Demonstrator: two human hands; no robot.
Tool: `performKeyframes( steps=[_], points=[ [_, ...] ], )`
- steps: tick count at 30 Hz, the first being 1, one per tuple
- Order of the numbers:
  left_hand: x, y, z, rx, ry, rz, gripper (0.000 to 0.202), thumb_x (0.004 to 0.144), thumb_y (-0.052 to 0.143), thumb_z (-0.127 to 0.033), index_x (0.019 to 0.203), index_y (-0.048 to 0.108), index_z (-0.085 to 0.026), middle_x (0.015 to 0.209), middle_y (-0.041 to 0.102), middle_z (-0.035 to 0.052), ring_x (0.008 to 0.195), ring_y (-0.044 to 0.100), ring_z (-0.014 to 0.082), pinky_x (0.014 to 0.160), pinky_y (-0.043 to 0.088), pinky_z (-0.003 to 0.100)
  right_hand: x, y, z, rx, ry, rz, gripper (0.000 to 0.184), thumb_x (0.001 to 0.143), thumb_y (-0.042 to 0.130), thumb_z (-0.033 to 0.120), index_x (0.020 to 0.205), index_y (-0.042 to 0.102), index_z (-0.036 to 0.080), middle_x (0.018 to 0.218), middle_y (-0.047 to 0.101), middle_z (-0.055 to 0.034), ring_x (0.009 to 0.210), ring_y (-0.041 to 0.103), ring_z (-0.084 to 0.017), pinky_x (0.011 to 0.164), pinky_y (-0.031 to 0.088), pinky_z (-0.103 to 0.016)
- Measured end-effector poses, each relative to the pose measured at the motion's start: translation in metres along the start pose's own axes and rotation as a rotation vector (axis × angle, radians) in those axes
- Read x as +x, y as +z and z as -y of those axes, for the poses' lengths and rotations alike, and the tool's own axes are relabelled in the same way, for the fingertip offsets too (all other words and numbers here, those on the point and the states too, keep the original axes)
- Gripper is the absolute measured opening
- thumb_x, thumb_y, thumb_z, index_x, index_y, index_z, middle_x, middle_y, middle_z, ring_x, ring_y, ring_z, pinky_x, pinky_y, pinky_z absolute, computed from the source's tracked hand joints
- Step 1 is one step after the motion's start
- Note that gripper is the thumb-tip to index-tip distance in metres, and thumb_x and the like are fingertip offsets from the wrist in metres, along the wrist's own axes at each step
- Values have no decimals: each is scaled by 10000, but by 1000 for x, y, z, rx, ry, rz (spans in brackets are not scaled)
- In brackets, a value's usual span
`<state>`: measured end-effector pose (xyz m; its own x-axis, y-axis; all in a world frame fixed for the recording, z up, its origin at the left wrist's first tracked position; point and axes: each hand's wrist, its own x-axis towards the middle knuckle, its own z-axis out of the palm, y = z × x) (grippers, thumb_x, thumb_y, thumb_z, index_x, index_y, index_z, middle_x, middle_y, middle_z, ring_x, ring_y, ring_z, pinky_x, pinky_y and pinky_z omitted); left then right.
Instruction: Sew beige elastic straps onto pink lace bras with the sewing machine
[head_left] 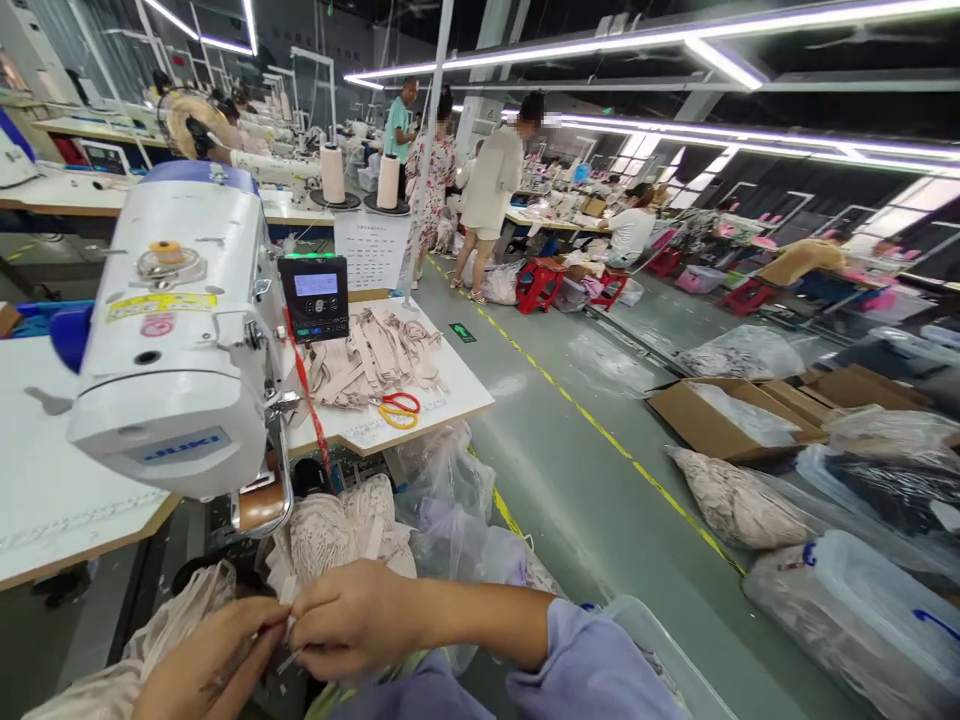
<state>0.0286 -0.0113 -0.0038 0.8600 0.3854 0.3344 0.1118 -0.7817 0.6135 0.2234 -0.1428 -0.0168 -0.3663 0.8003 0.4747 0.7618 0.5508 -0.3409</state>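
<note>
Left hand (217, 652) and right hand (364, 615) meet, each grip pinching a pale fabric strip (287, 589) below the Juki sewing machine (176, 340). Hand-adjusting it seems the step; the next move likely calls for steadiness.

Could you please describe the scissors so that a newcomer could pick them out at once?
Find the white sewing machine at left, then the black control panel beside it. Beige strips lie heaped by the panel; at their near edge are the scissors, set apart by one red and one yellow handle loop.
</note>
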Motion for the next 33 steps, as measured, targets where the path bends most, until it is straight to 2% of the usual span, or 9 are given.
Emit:
performKeyframes(
  steps=[4,7,11,13,15,19,25,30,33],
  points=[
    [20,-12,-31,-87,-226,188,195,922,560,-357,851,691,-231,788,725,-5,706,684,155,646,539,217,4,-1,12,44,72,-97,202,944,460,208,781,580,199,779,684,-18,761,620,-121,719,490,-219],
    [32,-8,-34,-219,-415,258,132,872,551,-268,788,626,-198,722,645,1,665,584,156,609,461,239,6,5,16,207,235,-175,173,901,483,142,767,574,204,720,645,-13,695,591,-129,678,480,-236],
    [22,17,-24,-651,-567,67,70,830,616,-248,819,600,-180,889,609,21,820,563,151,745,462,248,11,15,19,444,438,-300,125,882,551,134,829,630,215,796,686,-16,756,636,-133,721,511,-249],
    [13,30,-25,-932,-650,-72,108,853,624,-274,823,593,-175,936,611,26,852,574,144,788,471,252,14,16,23,488,473,-336,116,886,568,144,856,648,223,809,694,-14,773,649,-135,729,523,-258],
    [6,39,-28,-1067,-684,-174,134,878,637,-305,869,625,-172,952,634,29,869,591,142,820,476,256,16,15,26,465,471,-336,118,895,571,155,842,648,227,778,682,-6,749,641,-134,703,520,-261],
    [2,33,-28,-844,-571,-169,183,911,644,-336,937,696,-162,883,681,42,825,615,148,759,483,256,17,10,27,409,454,-295,148,918,545,171,813,637,221,743,665,-5,716,622,-128,669,500,-250],
    [7,22,-17,-305,-297,-207,220,953,582,-285,773,630,-167,721,645,12,673,582,119,639,467,237,19,8,25,444,535,-242,155,920,546,203,827,669,217,738,680,-9,676,619,-128,644,495,-246],
    [8,22,-12,-303,-211,-151,177,986,540,-266,943,685,-172,884,720,60,812,666,142,720,530,258,17,10,19,554,634,-316,109,878,605,185,888,707,223,901,758,-30,818,702,-152,762,547,-271],
    [12,18,-13,-257,-234,-174,174,987,538,-247,949,690,-171,855,714,49,782,660,132,693,521,236,15,3,10,531,744,-305,117,895,614,230,921,728,235,909,768,-26,820,713,-164,762,547,-279]
  ],
)
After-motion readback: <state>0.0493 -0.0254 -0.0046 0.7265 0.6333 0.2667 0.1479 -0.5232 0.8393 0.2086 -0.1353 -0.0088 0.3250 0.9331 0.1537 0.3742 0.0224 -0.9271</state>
